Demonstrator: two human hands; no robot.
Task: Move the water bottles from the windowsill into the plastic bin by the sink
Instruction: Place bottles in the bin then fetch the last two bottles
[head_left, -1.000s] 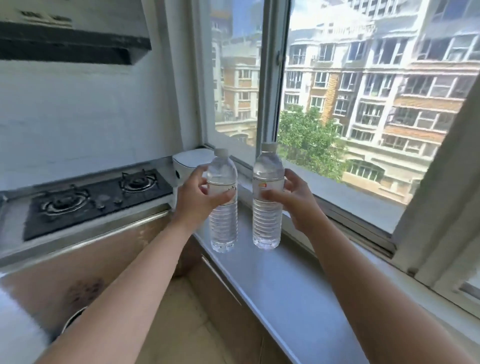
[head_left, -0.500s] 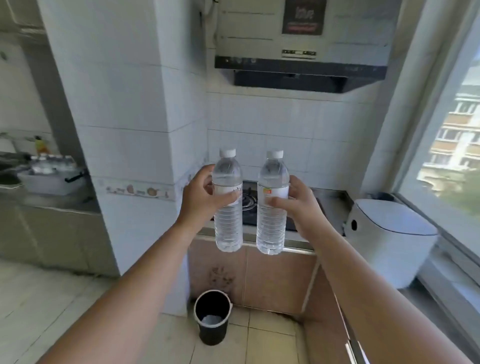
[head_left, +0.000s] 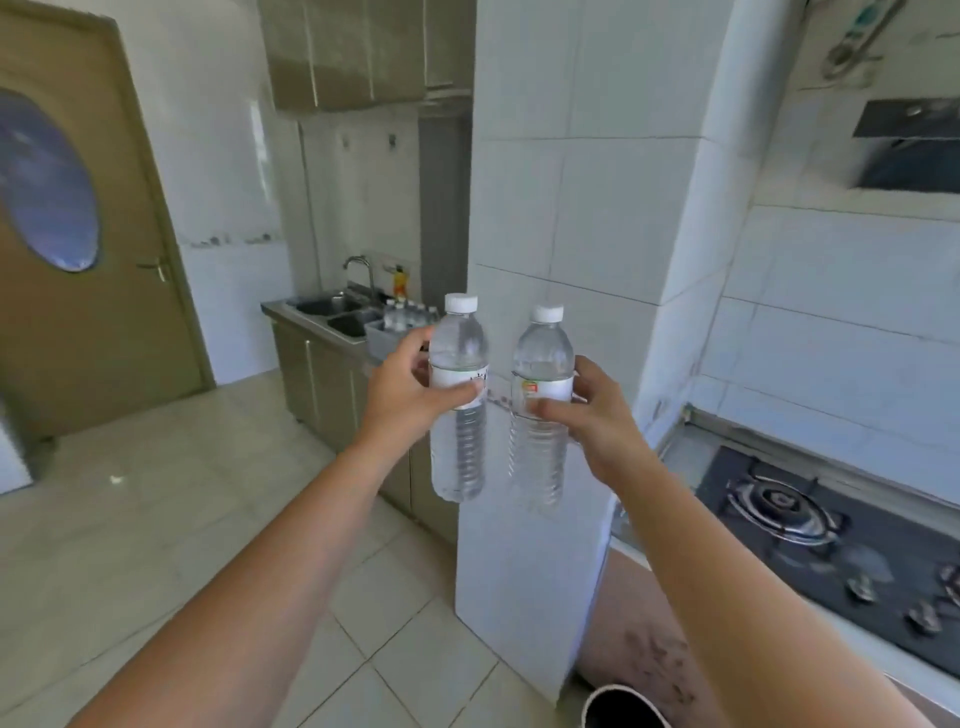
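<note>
My left hand (head_left: 402, 397) grips a clear water bottle (head_left: 458, 457) with a white cap, held upright in front of me. Beside it, my right hand (head_left: 597, 421) holds a second clear water bottle (head_left: 537, 467), also upright. The two bottles hang close together in mid-air, a small gap between them. Far ahead on the counter, right of the steel sink (head_left: 332, 312), stands the grey plastic bin (head_left: 376, 335) with several bottles (head_left: 408, 314) in it. The windowsill is out of view.
A white tiled pillar (head_left: 571, 208) rises directly behind the bottles. A gas hob (head_left: 810, 525) lies on the counter at the right under a range hood (head_left: 909, 150). A dark waste bucket (head_left: 623, 706) stands on the floor below. A brown door (head_left: 88, 234) is at the left; tiled floor stretches toward the sink.
My view has swung left, from the window past the hob to the pillar and the sink. Both hands keep the bottles held upright in front of me.
</note>
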